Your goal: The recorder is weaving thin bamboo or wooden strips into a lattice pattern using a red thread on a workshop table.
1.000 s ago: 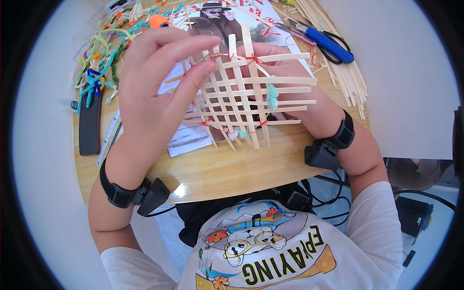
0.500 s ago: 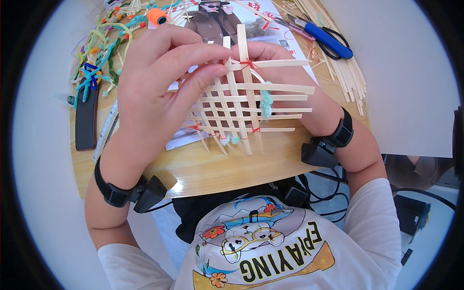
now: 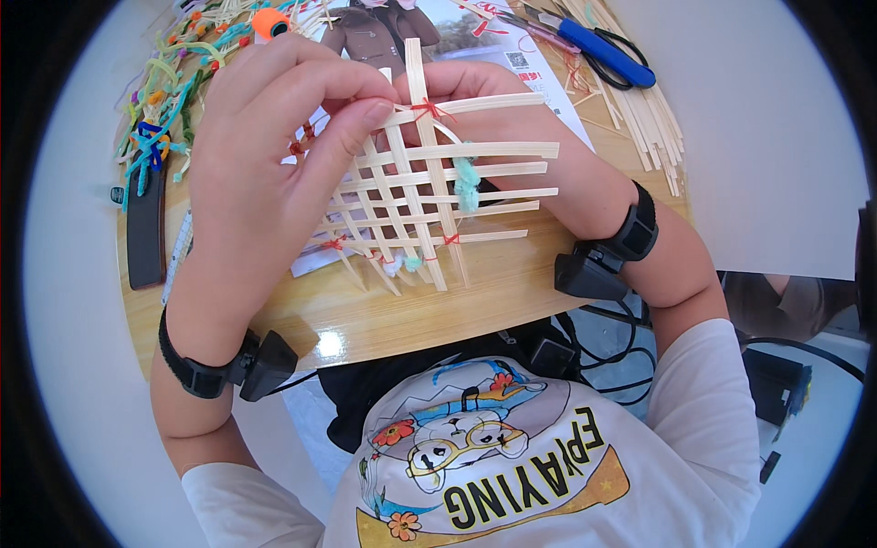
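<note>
Shifting left since the earlier frame, my strip lattice (image 3: 406,183) is hovering over the table (image 3: 498,292); my left hand (image 3: 251,137) is pinching its far edge, my right hand (image 3: 475,80), fingers hidden, apparently bracing it.

Right fingers (image 3: 448,80) apparently partly behind the lattice (image 3: 411,180)

The camera sits on the person's head and looks down from close by, its wide, bendy view taking in the left hand (image 3: 260,155), right hand (image 3: 466,82), table (image 3: 493,297) and shirt (image 3: 512,438).
</note>
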Available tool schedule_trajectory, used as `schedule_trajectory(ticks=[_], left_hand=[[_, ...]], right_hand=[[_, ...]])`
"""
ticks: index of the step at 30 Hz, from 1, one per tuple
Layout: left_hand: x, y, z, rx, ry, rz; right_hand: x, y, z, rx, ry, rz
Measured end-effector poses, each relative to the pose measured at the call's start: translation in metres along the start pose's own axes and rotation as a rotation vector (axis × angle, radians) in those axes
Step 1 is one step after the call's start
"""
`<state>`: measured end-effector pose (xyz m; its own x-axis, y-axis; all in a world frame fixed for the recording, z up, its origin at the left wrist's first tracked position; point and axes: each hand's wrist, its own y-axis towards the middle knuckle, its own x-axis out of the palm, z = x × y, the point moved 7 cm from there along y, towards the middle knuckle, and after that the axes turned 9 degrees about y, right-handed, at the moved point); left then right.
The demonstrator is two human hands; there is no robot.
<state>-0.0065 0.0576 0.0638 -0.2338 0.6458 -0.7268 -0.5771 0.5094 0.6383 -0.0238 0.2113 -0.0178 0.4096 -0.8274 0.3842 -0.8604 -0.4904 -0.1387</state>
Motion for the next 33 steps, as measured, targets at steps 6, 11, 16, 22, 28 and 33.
schedule_trajectory(ticks=[6,11,16,22,28,33], left_hand=[[0.003,0.001,-0.004,0.014,-0.019,0.003],[0.002,-0.001,-0.017,-0.097,-0.232,0.082],[-0.002,0.001,-0.026,-0.043,-0.083,0.170],[0.001,-0.001,-0.042,-0.115,-0.058,0.160],[-0.003,0.003,-0.038,-0.255,-0.560,0.133],[-0.049,0.003,-0.019,-0.228,-0.761,0.215]], right_hand=[[0.004,-0.001,-0.001,0.004,0.022,-0.029],[0.003,0.001,0.000,-0.037,0.239,-0.078],[-0.002,0.004,-0.013,0.005,0.349,-0.168],[-0.001,0.003,-0.021,-0.082,-0.037,-0.126],[0.000,0.000,-0.015,-0.026,-0.123,0.014],[-0.003,-0.008,-0.044,-0.225,-0.100,0.020]])
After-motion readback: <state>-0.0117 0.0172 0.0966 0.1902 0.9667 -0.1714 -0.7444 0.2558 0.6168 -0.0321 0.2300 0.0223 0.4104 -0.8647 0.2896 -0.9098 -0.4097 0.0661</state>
